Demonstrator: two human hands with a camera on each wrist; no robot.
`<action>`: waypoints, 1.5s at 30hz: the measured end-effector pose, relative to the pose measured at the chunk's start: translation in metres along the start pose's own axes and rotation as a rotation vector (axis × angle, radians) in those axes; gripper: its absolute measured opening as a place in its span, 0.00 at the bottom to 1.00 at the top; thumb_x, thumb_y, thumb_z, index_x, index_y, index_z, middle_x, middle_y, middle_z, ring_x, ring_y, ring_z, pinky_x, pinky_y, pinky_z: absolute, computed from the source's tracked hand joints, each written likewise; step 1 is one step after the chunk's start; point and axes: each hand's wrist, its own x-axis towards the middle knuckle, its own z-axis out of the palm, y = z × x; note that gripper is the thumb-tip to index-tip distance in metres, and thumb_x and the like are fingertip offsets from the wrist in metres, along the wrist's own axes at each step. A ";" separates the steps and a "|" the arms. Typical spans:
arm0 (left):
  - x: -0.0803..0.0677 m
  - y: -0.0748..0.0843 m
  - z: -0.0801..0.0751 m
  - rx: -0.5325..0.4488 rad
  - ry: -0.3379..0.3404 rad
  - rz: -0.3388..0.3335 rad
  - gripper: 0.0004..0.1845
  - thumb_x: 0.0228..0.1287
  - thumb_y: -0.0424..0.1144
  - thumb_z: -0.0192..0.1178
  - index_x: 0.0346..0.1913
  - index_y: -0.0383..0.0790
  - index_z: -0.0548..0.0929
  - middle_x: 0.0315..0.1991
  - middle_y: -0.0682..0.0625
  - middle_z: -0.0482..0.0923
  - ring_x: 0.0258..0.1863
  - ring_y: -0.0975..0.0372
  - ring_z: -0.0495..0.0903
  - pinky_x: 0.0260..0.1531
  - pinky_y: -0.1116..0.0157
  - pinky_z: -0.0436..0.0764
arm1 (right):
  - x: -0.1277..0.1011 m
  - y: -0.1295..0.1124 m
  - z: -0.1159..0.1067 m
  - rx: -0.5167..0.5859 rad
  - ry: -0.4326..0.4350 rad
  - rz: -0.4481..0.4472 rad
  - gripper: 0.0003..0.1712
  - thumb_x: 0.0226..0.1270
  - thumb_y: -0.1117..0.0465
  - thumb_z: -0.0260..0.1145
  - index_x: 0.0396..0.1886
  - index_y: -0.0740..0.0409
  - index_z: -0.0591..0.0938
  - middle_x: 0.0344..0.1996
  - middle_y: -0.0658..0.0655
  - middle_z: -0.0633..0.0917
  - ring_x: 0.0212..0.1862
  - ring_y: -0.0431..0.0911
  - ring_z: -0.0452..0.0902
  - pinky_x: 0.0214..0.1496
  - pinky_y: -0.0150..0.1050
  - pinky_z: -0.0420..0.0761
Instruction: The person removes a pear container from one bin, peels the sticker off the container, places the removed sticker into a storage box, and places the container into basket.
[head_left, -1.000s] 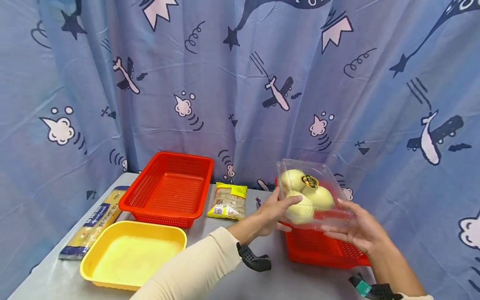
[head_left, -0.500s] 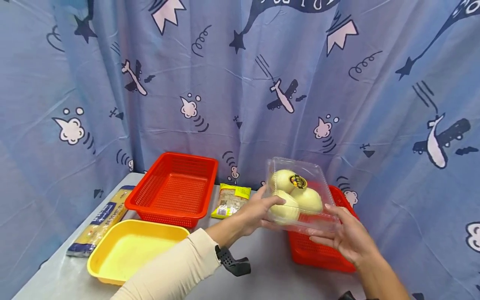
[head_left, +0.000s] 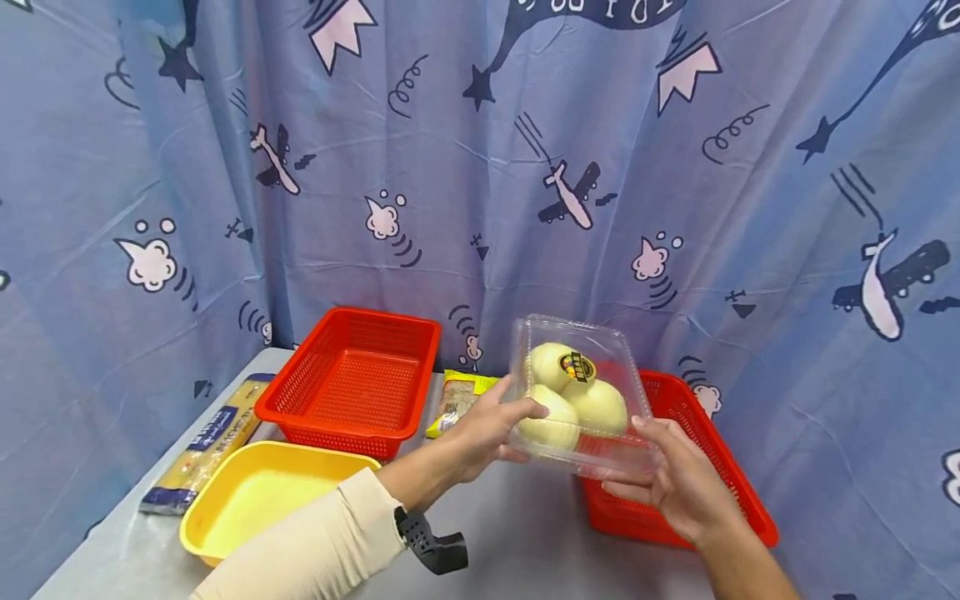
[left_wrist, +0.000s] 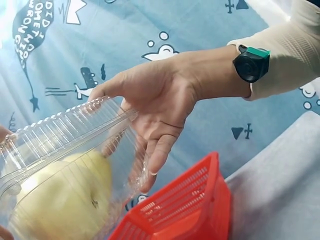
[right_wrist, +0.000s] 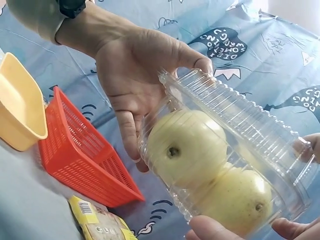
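A clear plastic clamshell box [head_left: 577, 379] holds three pale yellow-green round fruits [head_left: 598, 407] and has a black label on its lid. It is raised and slightly tilted. My left hand [head_left: 480, 429] grips the box's left side, thumb on top. At the right edge, my right hand [head_left: 678, 479] holds it with the thumb above and fingers below. In the left wrist view the right hand [left_wrist: 155, 105] supports one end of the box; in the right wrist view the left hand [right_wrist: 142, 75] supports the opposite end. Part of a red basket [head_left: 720, 467] stands behind and below.
Another red basket [head_left: 348, 429] stands at the back left, with a yellow tray [head_left: 270, 492] before it. A long yellow-and-blue packet [head_left: 213, 442] lies at the table's left edge. A yellow packet [head_left: 457, 396] is partly hidden behind my left hand. A patterned curtain [head_left: 450, 183] hangs behind.
Both hands have carried the box leftward, uncovering more of the right red basket and covering part of the yellow packet. The head view has turned slightly left.
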 end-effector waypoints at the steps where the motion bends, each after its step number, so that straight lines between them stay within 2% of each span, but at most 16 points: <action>1: -0.001 -0.001 -0.001 0.004 0.000 0.000 0.48 0.55 0.42 0.64 0.76 0.42 0.50 0.61 0.39 0.66 0.52 0.48 0.74 0.43 0.49 0.80 | 0.000 0.001 0.002 -0.007 0.010 -0.003 0.14 0.75 0.51 0.53 0.45 0.55 0.63 0.46 0.58 0.82 0.46 0.70 0.78 0.45 0.62 0.76; 9: -0.012 -0.005 -0.011 -0.002 0.024 0.015 0.46 0.55 0.41 0.63 0.76 0.43 0.53 0.61 0.39 0.66 0.51 0.47 0.75 0.43 0.47 0.80 | 0.000 0.012 0.014 -0.020 0.100 0.011 0.14 0.73 0.51 0.56 0.45 0.55 0.66 0.46 0.59 0.80 0.42 0.68 0.81 0.43 0.63 0.76; 16: -0.020 -0.015 -0.017 -0.009 0.057 0.004 0.45 0.54 0.40 0.64 0.75 0.41 0.54 0.65 0.37 0.59 0.50 0.46 0.74 0.43 0.47 0.79 | 0.000 0.028 0.018 -0.013 0.135 0.013 0.14 0.72 0.52 0.57 0.46 0.55 0.66 0.46 0.60 0.79 0.42 0.63 0.81 0.42 0.61 0.78; 24: -0.026 -0.027 -0.027 -0.050 0.089 0.005 0.46 0.52 0.36 0.64 0.75 0.41 0.56 0.66 0.35 0.56 0.55 0.44 0.70 0.42 0.48 0.79 | 0.004 0.049 0.027 0.008 0.179 0.001 0.15 0.72 0.55 0.58 0.47 0.57 0.65 0.46 0.63 0.75 0.39 0.65 0.82 0.40 0.62 0.78; 31: -0.032 -0.040 -0.035 -0.044 0.134 0.009 0.46 0.49 0.33 0.62 0.74 0.41 0.57 0.71 0.35 0.47 0.62 0.44 0.61 0.46 0.46 0.75 | 0.006 0.068 0.034 0.004 0.203 -0.029 0.14 0.70 0.59 0.59 0.48 0.57 0.64 0.43 0.64 0.77 0.36 0.60 0.81 0.36 0.59 0.81; 34: -0.033 -0.045 -0.038 -0.047 0.153 0.013 0.46 0.48 0.33 0.62 0.74 0.42 0.57 0.72 0.34 0.45 0.62 0.43 0.61 0.45 0.49 0.75 | 0.007 0.075 0.037 -0.006 0.204 -0.053 0.14 0.70 0.61 0.59 0.48 0.58 0.65 0.42 0.65 0.76 0.36 0.60 0.81 0.34 0.57 0.82; 39: -0.034 -0.055 -0.045 -0.059 0.170 0.022 0.47 0.48 0.31 0.61 0.75 0.40 0.55 0.68 0.32 0.53 0.55 0.45 0.68 0.39 0.55 0.76 | 0.009 0.087 0.041 0.007 0.200 -0.054 0.15 0.68 0.63 0.60 0.49 0.60 0.65 0.42 0.65 0.76 0.36 0.59 0.81 0.34 0.54 0.83; 45: -0.040 -0.069 -0.054 -0.069 0.191 0.022 0.49 0.48 0.31 0.60 0.75 0.36 0.51 0.65 0.31 0.59 0.53 0.47 0.72 0.41 0.54 0.78 | 0.011 0.102 0.044 -0.006 0.175 -0.031 0.19 0.66 0.64 0.61 0.51 0.62 0.64 0.43 0.66 0.76 0.37 0.58 0.81 0.34 0.50 0.83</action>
